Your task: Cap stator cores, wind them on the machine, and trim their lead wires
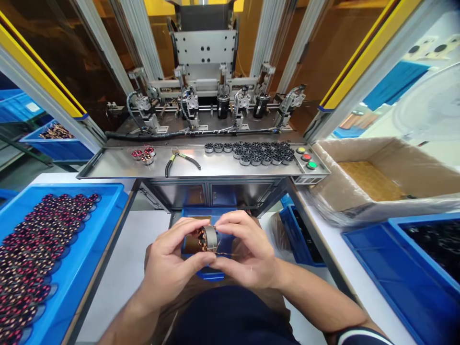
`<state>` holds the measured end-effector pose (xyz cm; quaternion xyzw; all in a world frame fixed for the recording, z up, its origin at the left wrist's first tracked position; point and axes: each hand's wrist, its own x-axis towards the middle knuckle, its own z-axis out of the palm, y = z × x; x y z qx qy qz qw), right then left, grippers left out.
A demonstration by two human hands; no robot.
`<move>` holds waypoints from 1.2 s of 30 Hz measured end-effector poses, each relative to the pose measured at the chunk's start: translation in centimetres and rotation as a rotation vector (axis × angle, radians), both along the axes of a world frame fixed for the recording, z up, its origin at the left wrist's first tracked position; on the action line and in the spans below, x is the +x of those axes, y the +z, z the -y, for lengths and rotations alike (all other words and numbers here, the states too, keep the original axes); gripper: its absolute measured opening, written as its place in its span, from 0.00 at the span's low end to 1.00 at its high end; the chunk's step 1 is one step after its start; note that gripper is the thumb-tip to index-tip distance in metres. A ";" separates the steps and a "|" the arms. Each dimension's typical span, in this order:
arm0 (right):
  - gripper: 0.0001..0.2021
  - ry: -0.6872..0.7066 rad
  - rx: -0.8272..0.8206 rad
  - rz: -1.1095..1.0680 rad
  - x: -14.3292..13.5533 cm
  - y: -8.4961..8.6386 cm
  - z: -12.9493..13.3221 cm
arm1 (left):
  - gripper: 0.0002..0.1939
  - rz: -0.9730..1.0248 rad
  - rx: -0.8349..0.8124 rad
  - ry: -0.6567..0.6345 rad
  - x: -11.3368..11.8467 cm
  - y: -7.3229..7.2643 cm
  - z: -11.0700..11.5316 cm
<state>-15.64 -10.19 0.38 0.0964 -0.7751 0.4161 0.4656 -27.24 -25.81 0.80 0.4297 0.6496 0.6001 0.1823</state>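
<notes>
Between my two hands, above my lap, is a motor stator (209,238) with a grey metal ring and copper windings facing left. My left hand (179,249) grips it from the left, index finger over the top and thumb below. From the right, my right hand (247,249) holds it too, fingertips at its upper edge and thumb underneath. Thin twisted copper wires (223,253) stick out from the stator toward my right palm. Behind the stator, low down, a blue bin (212,276) is partly covered by my hands.
On the steel ledge lie several wound stators (146,158), pliers (175,155) and rows of black-topped stators (266,155). Push buttons (312,165) sit at its right end, below the winding machine (204,52). A blue tray (113,194) of stators stands left, a cardboard box (327,187) right.
</notes>
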 end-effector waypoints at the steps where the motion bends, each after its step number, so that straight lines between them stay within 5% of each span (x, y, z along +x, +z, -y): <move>1: 0.20 -0.004 0.000 0.000 0.2 0.1 -0.2 | 0.22 -0.005 0.005 0.019 0.0 0.0 0.0; 6: 0.03 0.073 -0.065 0.047 0.7 0.9 -0.6 | 0.23 0.015 0.042 0.027 0.1 0.1 -0.1; 13: 0.07 0.081 -0.382 0.184 0.5 1.4 0.2 | 0.21 0.278 0.127 -0.059 0.8 0.3 -0.7; 20: 0.09 0.073 -0.500 0.341 1.4 1.3 -2.2 | 0.26 -0.165 0.174 0.062 0.8 0.1 -0.4; 26: 0.10 0.178 0.097 0.391 1.7 4.2 -3.2 | 0.33 -0.655 0.079 0.046 0.2 0.8 0.4; 29: 0.04 0.157 0.355 0.386 1.2 5.4 -3.1 | 0.34 -0.672 0.070 -0.005 0.0 0.9 0.6; 33: 0.13 0.107 0.796 0.229 1.0 5.9 -4.1 | 0.28 -0.644 0.102 -0.123 -0.3 1.6 1.2; 36: 0.16 0.100 0.920 0.225 1.3 6.1 -5.2 | 0.23 -0.602 0.098 -0.169 -0.4 1.9 1.6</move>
